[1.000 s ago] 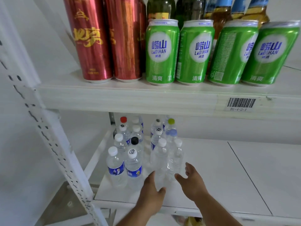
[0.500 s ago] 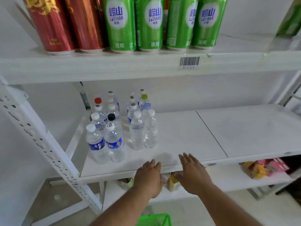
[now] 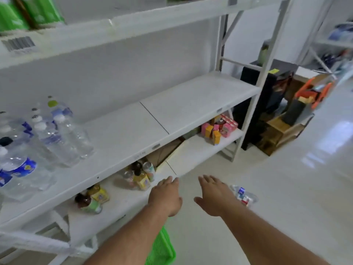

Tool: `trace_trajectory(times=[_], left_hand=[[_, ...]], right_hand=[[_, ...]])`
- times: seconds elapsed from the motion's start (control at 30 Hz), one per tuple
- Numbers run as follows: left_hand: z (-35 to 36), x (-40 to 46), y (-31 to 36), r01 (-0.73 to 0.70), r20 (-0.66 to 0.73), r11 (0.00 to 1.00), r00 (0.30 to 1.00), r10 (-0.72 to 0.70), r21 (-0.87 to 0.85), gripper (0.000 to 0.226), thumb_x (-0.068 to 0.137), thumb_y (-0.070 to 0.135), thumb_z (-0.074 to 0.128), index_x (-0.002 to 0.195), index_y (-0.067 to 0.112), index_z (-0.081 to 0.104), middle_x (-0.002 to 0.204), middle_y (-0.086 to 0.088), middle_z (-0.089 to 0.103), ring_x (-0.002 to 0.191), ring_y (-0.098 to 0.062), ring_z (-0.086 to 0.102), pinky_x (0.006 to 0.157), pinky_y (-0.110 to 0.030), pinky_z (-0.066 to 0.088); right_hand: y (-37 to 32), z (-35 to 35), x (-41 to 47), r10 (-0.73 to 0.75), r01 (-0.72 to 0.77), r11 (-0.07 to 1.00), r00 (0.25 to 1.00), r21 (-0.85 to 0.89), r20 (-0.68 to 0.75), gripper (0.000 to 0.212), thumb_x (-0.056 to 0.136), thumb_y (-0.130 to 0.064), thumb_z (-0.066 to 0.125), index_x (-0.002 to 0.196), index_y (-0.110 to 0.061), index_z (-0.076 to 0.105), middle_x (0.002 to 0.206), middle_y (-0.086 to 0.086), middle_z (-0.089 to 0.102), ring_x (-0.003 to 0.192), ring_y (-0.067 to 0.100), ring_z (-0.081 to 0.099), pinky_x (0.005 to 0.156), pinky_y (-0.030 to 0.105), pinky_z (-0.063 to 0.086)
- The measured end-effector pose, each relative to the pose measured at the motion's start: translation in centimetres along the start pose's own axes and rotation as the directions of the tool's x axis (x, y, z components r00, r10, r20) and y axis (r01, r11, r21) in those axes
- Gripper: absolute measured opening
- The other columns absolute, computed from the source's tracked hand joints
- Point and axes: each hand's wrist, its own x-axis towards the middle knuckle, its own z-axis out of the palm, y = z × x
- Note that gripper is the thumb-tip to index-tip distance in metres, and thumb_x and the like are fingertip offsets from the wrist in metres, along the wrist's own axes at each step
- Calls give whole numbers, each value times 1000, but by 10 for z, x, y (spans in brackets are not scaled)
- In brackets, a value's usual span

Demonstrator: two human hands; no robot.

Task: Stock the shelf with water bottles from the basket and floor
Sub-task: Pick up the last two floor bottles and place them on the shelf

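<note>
Several clear water bottles point(image 3: 47, 138) stand clustered at the left end of the white middle shelf point(image 3: 137, 131). One water bottle point(image 3: 243, 196) lies on its side on the pale floor, just right of my right hand point(image 3: 214, 196). My left hand point(image 3: 166, 196) hovers beside it, in front of the lower shelf. Both hands are empty, palms down, fingers apart. A green mesh basket point(image 3: 162, 247) shows under my left forearm, mostly hidden by it.
Small bottles and jars point(image 3: 139, 175) sit on the lower shelf, with pink and yellow cartons point(image 3: 219, 129) further right. Green cans point(image 3: 28, 14) stand on the top shelf. Dark boxes and wooden crates point(image 3: 275, 119) crowd the floor past the shelf's right post.
The view has swung right and down. Both hands have pulled back from the middle shelf and dropped lower. The bottle lying on the floor has come into sight.
</note>
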Motion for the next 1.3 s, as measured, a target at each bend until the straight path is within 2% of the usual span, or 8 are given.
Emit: trace_trajectory(times=[0.3,0.4,0.5,0.8,0.97,1.13,1.3], left_hand=[[17,15,147,-139,118,989,984,132,53,73,91,45,48,154,22,19,161,-2,23,144,-27,29,113,-41,30],[21,30,173,-169,159,983,975,155,76,73,93,45,48,155,22,17,162,-3,19,144,-28,27,113,-41,29],[26,55,194,-171,192,983,969,156,61,72,93,43,48,155,23,16,163,-1,17,144,-28,26,113,-41,29],[37,177,257,-145,207,988,966,152,-49,71,91,44,52,153,24,22,159,0,26,139,-28,35,109,-40,35],[22,240,283,-79,233,988,966,108,-132,69,93,44,51,152,23,24,158,-2,28,137,-28,38,108,-42,38],[0,285,312,-23,245,986,967,63,-162,72,91,43,53,153,23,23,157,-2,30,135,-28,40,105,-42,41],[-1,319,340,74,236,974,972,-22,-214,73,91,43,53,153,22,22,158,0,27,136,-26,40,106,-42,41]], right_hand=[[151,-12,-85,265,-266,959,964,94,23,69,91,-54,54,147,-19,34,153,1,37,142,26,33,112,39,35],[180,-13,-88,315,-315,938,949,144,21,72,91,-54,54,150,-20,30,155,-2,35,142,24,32,112,36,31],[203,-13,-82,344,-349,924,937,158,57,79,91,-54,54,155,-20,22,158,0,31,144,26,30,111,37,34],[301,-45,-1,384,-393,918,914,51,130,66,92,-52,53,147,-20,33,151,1,40,135,27,40,106,39,39],[350,-80,58,394,-399,917,907,5,147,71,94,-54,52,152,-20,28,154,1,38,137,25,39,106,38,39],[392,-102,94,382,-392,919,912,40,152,77,93,-57,52,155,-21,23,158,1,34,139,25,38,108,38,38],[441,-118,140,327,-339,940,926,34,192,77,94,-56,52,155,-21,23,157,3,36,138,26,41,107,38,40]])
